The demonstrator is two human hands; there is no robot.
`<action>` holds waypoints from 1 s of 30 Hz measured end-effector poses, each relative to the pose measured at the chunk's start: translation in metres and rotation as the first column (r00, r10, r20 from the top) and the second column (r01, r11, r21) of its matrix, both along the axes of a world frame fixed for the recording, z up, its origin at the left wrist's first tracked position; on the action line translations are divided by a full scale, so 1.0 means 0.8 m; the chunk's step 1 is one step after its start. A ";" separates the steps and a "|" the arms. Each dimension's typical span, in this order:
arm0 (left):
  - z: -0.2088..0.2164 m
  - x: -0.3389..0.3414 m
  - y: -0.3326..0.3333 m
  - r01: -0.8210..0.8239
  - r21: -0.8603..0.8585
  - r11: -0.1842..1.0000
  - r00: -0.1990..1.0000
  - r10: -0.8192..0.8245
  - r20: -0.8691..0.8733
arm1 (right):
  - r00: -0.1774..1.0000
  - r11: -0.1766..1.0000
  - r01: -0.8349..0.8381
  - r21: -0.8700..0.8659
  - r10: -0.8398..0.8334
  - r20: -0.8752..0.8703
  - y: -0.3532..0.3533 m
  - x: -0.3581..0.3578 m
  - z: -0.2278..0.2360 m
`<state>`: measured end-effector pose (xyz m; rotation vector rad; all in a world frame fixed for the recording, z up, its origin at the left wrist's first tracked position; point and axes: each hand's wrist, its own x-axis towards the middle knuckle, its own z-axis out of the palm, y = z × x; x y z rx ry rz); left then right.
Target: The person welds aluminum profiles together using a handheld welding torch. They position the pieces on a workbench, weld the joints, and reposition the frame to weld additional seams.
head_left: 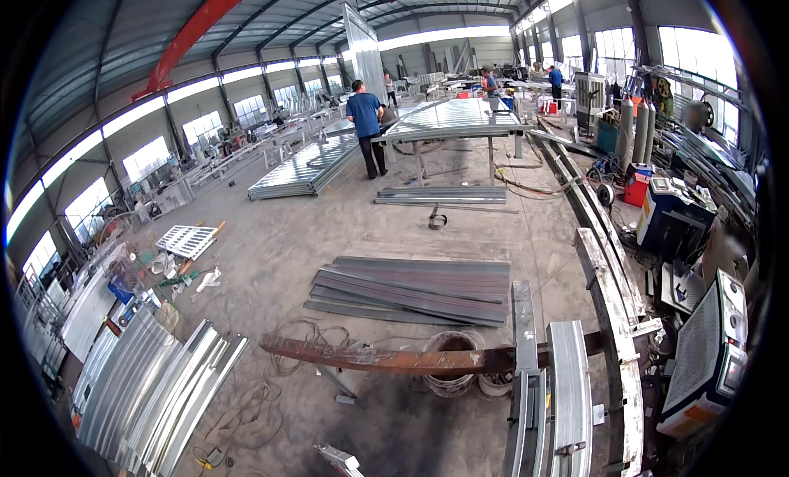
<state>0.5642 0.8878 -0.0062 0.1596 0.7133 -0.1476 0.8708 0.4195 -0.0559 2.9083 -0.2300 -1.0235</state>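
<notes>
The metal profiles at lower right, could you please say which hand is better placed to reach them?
Probably the right hand: the metal profiles sit right of centre, near the lower edge. Neither hand is in view.

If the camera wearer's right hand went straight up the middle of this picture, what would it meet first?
Neither hand is in view, so where it points can't be told. Along that line, probably the long, rusty brown metal beam, though depth is unclear.

Beam [386, 359] spans foreground; channels [569, 387] lie across its right end. Strips [411, 288] lie on floor [271, 239] behind it. Profiles [156, 395] stand at left. Bucket [448, 385] sits apparently beneath beam.
</notes>
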 end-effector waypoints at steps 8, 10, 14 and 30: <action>-0.040 0.010 -0.011 0.006 -0.076 0.997 1.000 -0.005 0.008 | 0.744 0.660 -0.078 0.748 -0.461 0.484 0.082 -0.026 0.106; -0.101 0.036 0.006 0.022 -0.039 0.999 0.997 -0.025 -0.073 | 0.710 0.545 -0.104 0.832 -0.546 0.446 0.154 -0.063 0.178; -0.188 -0.035 0.022 -0.247 -0.039 0.968 0.912 0.218 -0.348 | 0.930 0.432 -0.071 0.899 -0.297 0.216 0.368 -0.095 0.223; -0.297 0.053 0.075 0.104 0.200 0.974 0.895 -0.004 -0.447 | 0.939 0.920 0.344 0.190 -0.341 -0.045 0.307 -0.097 -0.509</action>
